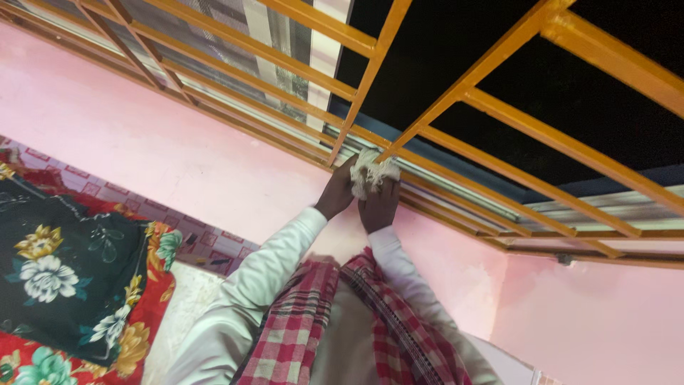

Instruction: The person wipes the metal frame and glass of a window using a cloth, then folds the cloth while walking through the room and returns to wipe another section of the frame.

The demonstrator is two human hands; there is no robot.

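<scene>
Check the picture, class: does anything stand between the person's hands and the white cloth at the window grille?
Nothing visible does. The left hand and right hand both already grip the white cloth, pressed against the orange grille.

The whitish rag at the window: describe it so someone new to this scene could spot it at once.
Start at the orange metal window grille above the pink wall. Where a grille bar meets the bottom rail, the left hand and right hand meet. The crumpled whitish cloth rag is bunched between them against the rail, the only pale, ragged, soft thing among straight orange bars.
</scene>
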